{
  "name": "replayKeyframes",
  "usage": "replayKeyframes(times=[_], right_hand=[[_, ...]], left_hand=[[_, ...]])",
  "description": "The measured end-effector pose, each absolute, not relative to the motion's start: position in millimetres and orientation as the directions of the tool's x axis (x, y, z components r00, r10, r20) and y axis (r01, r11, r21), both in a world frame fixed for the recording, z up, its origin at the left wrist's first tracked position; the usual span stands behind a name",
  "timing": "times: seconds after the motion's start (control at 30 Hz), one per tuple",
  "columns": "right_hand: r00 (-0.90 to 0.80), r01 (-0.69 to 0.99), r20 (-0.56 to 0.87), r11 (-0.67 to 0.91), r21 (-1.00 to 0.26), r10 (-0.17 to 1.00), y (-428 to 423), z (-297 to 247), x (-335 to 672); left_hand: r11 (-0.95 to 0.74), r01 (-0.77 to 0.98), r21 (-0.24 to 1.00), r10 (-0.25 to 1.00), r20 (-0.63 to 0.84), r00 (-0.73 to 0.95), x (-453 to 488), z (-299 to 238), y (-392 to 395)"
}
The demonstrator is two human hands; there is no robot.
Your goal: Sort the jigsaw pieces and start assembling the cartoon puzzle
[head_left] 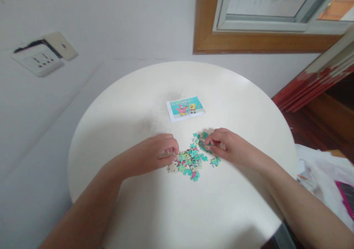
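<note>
A loose heap of small jigsaw puzzle pieces [190, 160], mostly teal with some cream, yellow and pink, lies on the white round table [177, 212]. At the heap's left edge my left hand [157, 151] is closed, with thumb and fingertips drawn together on puzzle pieces. My right hand [229, 145] pinches puzzle pieces at the upper right of the heap; its fingertips partly cover them. Just beyond the heap lies a picture card [186, 108] with a pink starfish and a yellow sponge cartoon figure on teal.
A white wall with a socket [41, 60] rises behind the table on the left. The wood-framed window [265, 42] is at the back right, near a red and cream curtain [312, 79]. White plastic [326, 168] and a pink-edged object [345, 195] lie beyond the table's right edge.
</note>
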State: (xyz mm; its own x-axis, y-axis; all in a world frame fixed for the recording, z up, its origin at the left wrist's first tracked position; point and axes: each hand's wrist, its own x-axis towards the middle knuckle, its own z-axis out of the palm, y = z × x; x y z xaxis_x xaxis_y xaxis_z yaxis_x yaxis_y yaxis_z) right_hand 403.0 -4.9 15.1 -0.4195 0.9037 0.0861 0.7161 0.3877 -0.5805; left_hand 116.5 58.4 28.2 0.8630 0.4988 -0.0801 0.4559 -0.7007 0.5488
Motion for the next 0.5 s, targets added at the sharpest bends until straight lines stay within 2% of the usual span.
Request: replayKeyframes(times=[0.2,0.4,0.5], right_hand=[[-0.471,0.571,0.161,0.439,-0.693,0.867,-8,26,394],[-0.590,0.410,0.188,0.492,-0.768,0.785,-12,36,383],[-0.605,0.344,0.154,0.430,-0.835,0.782,-13,33,380]], left_hand=[[-0.751,0.396,0.528,0.563,0.200,0.802,127,29,56],[-0.840,0.242,0.485,0.473,0.438,0.764,144,25,41],[-0.868,0.208,0.451,0.440,0.506,0.742,148,24,38]])
